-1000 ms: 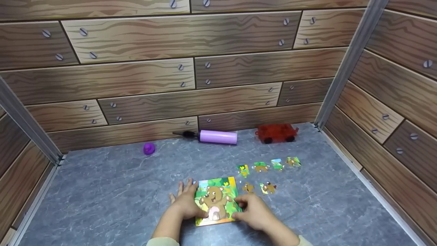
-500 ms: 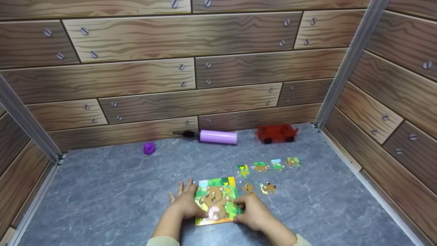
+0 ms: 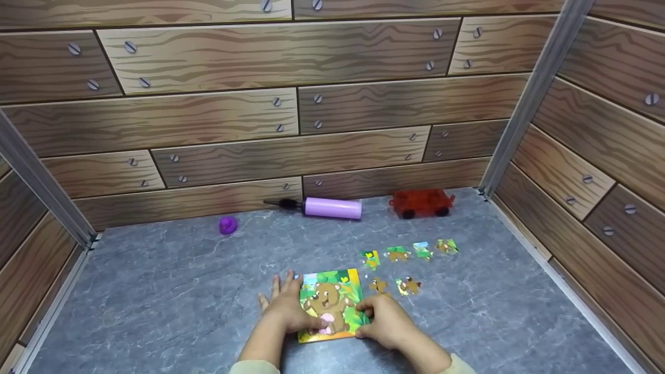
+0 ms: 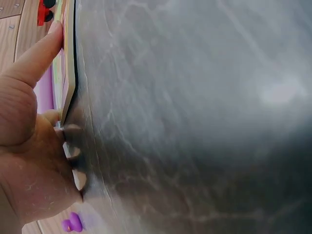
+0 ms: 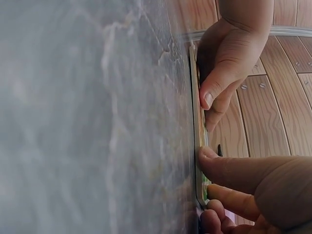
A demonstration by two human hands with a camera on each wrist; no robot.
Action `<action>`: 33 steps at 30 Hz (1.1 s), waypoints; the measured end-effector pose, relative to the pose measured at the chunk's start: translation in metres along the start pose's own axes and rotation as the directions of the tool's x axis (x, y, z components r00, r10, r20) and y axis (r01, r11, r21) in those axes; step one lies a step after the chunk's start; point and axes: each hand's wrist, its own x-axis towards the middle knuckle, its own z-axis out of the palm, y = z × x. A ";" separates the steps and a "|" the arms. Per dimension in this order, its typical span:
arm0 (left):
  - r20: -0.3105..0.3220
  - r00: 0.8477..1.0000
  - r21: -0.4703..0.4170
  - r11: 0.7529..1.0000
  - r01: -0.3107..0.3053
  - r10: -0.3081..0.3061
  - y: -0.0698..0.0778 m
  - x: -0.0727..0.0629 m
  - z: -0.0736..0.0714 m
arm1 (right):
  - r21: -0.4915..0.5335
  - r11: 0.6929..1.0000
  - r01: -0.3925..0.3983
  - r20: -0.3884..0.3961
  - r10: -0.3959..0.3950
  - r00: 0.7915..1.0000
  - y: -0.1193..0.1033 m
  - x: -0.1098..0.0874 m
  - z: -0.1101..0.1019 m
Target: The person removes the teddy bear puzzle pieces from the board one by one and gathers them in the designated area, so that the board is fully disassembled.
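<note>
A square jigsaw puzzle board [image 3: 332, 293] with a cartoon bear on it lies flat on the floor in the head view. My left hand [image 3: 286, 311] rests along its left edge, fingers spread and straight, thumb across the bear's belly. At the lower right edge my right hand [image 3: 384, 322] grips the board between thumb and curled fingers. In the right wrist view, the right thumb [image 5: 229, 170] touches the board's face near a corner. Loose puzzle pieces, among them a bear-patterned piece [image 3: 409, 285] and a brown piece [image 3: 378, 285], lie right of the board.
Further back lie several pieces in a row, such as a green and brown piece [image 3: 397, 253]. By the back wall are a purple rubber duck [image 3: 227, 225], a purple hand pump [image 3: 332, 208] and a red toy wagon [image 3: 422, 202]. Wood-patterned walls [image 3: 223, 114] enclose the grey floor.
My left thumb has slid a little to the right over the board. The right hand has barely shifted at the right edge. The loose pieces lie as before.
</note>
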 end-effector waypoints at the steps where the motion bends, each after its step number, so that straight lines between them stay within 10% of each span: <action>1: 0.001 1.000 0.002 1.000 0.002 -0.002 0.000 0.001 0.000 | 0.002 1.000 -0.005 0.002 0.005 1.000 0.000 0.000 0.000; 33: -0.015 1.000 -0.012 1.000 -0.016 0.016 -0.004 0.002 0.005 | 0.036 0.998 0.058 -0.102 -0.054 0.993 0.002 -0.004 0.009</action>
